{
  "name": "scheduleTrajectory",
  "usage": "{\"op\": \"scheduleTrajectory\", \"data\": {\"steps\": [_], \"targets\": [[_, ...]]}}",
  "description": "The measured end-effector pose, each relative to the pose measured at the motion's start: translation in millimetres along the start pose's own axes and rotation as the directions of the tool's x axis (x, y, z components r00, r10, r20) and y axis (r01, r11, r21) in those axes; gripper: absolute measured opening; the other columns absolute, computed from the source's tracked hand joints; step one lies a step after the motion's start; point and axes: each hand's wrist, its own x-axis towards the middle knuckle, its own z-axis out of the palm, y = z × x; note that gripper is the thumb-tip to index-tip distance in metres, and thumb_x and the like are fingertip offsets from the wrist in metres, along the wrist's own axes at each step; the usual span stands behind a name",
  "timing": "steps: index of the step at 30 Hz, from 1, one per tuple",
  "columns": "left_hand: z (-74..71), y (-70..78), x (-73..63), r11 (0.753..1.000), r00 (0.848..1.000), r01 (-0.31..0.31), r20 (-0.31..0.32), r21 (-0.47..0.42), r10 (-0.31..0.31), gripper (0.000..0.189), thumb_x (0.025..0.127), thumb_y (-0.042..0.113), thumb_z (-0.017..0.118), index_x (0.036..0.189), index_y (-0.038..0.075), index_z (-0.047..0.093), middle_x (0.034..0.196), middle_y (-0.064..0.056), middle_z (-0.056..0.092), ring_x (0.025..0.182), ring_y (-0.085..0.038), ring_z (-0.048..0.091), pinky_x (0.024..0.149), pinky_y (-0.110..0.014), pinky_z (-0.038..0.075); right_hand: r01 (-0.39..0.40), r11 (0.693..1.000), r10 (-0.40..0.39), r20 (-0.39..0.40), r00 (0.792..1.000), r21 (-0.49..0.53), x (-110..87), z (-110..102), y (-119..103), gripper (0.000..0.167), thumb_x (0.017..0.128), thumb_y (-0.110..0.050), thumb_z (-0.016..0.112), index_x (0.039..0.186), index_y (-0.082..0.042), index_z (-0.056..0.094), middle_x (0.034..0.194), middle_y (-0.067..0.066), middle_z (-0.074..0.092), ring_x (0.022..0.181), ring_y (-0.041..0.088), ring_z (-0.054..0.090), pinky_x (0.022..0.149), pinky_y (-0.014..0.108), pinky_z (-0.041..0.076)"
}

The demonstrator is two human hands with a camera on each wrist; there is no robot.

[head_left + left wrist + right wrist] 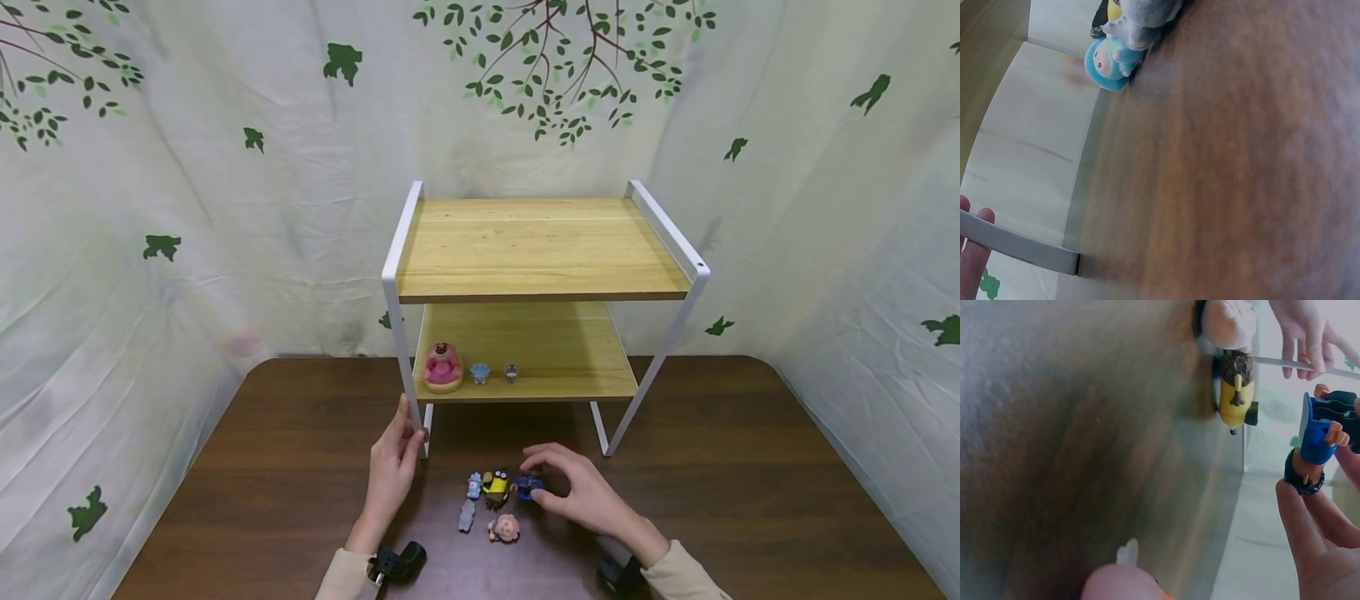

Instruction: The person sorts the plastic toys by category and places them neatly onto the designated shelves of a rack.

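In the head view my right hand (581,492) pinches a small toy figure in blue and black (528,486) between thumb and fingers. The right wrist view shows the blue figure (1319,440) with orange hands and a dark head end against a fingertip. My left hand (392,457) holds the white front left leg (405,358) of a two-tier shelf, thumb in front and fingers behind. Between the hands lie a yellow-and-brown figure (496,489), a light blue figure (474,485), a grey figure (467,516) and a peach-pink figure (503,527).
The shelf has a wooden top board (547,250) and a lower board (555,350). On the lower board's left stand a pink bear figure (442,367), a small blue figure (480,373) and a small grey figure (512,372). A leaf-print curtain (300,250) surrounds the brown table (285,500).
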Motion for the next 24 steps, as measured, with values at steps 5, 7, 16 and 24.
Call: {"op": "scheduleTrajectory", "data": {"steps": [5, 7, 16, 24], "targets": [[-0.3, 0.4, 0.0, 1.000, 1.000, 0.007, 0.003, -0.007, -0.007, 0.071, 0.076, -0.024, 0.063, 0.138, -0.007, 0.032, 0.074, -0.015, 0.055, 0.063, -0.029, 0.060, 0.062, -0.016, 0.051, 0.017, 1.000, -0.017, -0.026, 0.999, -0.009, 1.0, -4.1, -2.7, 0.023, 0.086, -0.015, 0.070, 0.108, -0.012, 0.065, 0.124, 0.004, 0.058, 0.112, 0.022, 0.057, 0.089, 0.038, 0.049], [-0.1, 0.0, -0.3, 1.000, 1.000, 0.005, 0.001, -0.011, -0.005, 0.072, 0.076, -0.024, 0.063, 0.139, -0.006, 0.032, 0.073, -0.016, 0.055, 0.063, -0.029, 0.059, 0.062, -0.016, 0.051, 0.028, 1.000, -0.028, -0.037, 0.999, -0.010, 1.3, -5.8, -3.8, 0.022, 0.087, -0.016, 0.070, 0.108, -0.014, 0.065, 0.123, 0.002, 0.059, 0.111, 0.021, 0.057, 0.089, 0.038, 0.049], [0.9, -2.1, -1.4, 1.000, 1.000, -0.008, -0.004, -0.012, 0.008, 0.076, 0.075, -0.025, 0.063, 0.141, -0.005, 0.031, 0.073, -0.015, 0.055, 0.062, -0.028, 0.058, 0.060, -0.017, 0.051, 0.033, 0.999, -0.034, -0.065, 0.997, -0.019, 2.9, -12.9, -9.9, 0.027, 0.084, -0.012, 0.073, 0.110, -0.017, 0.064, 0.123, 0.002, 0.059, 0.111, 0.023, 0.057, 0.088, 0.042, 0.050], [0.4, -0.2, -0.3, 1.000, 1.000, -0.005, -0.004, -0.008, 0.005, 0.076, 0.075, -0.025, 0.063, 0.141, -0.004, 0.031, 0.073, -0.015, 0.055, 0.063, -0.027, 0.057, 0.058, -0.017, 0.048, 0.036, 0.999, -0.035, -0.069, 0.997, 0.006, 3.8, -20.3, -12.1, 0.027, 0.088, -0.013, 0.070, 0.113, -0.019, 0.063, 0.126, 0.001, 0.057, 0.113, 0.021, 0.056, 0.089, 0.041, 0.050]]}}
